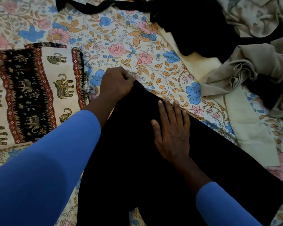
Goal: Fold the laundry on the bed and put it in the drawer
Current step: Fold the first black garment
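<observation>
A black garment lies spread on the flowered bedsheet in the lower middle of the head view. My left hand pinches its far corner with curled fingers. My right hand rests flat on the cloth near its right edge, fingers straight and spread. Both arms wear blue sleeves. The garment's near end runs out of view at the bottom.
A folded elephant-print cloth lies at the left. More black clothing sits at the top and upper right. Crumpled beige and grey-green laundry is heaped at the right. A cream pillowcase lies beside the black garment.
</observation>
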Action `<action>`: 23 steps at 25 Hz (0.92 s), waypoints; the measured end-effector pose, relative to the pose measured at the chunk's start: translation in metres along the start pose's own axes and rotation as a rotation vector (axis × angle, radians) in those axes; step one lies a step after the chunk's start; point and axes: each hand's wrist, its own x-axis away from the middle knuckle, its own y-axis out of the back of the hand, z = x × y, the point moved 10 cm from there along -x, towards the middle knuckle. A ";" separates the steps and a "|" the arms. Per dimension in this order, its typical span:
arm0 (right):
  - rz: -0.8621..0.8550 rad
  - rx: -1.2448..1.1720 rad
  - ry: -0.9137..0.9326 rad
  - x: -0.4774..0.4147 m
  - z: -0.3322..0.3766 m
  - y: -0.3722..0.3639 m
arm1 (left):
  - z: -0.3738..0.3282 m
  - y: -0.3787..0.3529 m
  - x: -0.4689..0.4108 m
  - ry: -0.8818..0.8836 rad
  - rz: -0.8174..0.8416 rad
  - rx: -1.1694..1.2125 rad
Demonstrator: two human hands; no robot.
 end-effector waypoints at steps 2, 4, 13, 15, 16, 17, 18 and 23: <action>-0.063 -0.041 -0.039 -0.002 -0.005 0.004 | 0.006 0.002 -0.005 0.028 -0.050 0.001; -0.107 -0.055 -0.044 0.000 -0.005 0.006 | 0.008 0.004 0.005 0.055 -0.056 0.119; -0.040 -0.095 0.646 0.116 0.100 0.017 | 0.130 0.049 0.235 0.285 -0.252 0.072; 0.138 0.032 0.759 0.171 0.129 -0.016 | 0.152 0.036 0.251 0.316 -0.123 0.014; 0.167 0.082 0.767 0.191 0.139 -0.028 | 0.153 0.034 0.251 0.304 -0.079 -0.010; 0.164 0.097 0.743 0.204 0.146 -0.035 | 0.155 0.035 0.249 0.323 -0.070 -0.010; 0.143 0.090 0.701 0.211 0.152 -0.037 | 0.159 0.041 0.247 0.372 -0.097 0.040; 0.116 0.023 0.488 0.220 0.171 -0.037 | 0.172 0.056 0.245 0.407 -0.114 0.172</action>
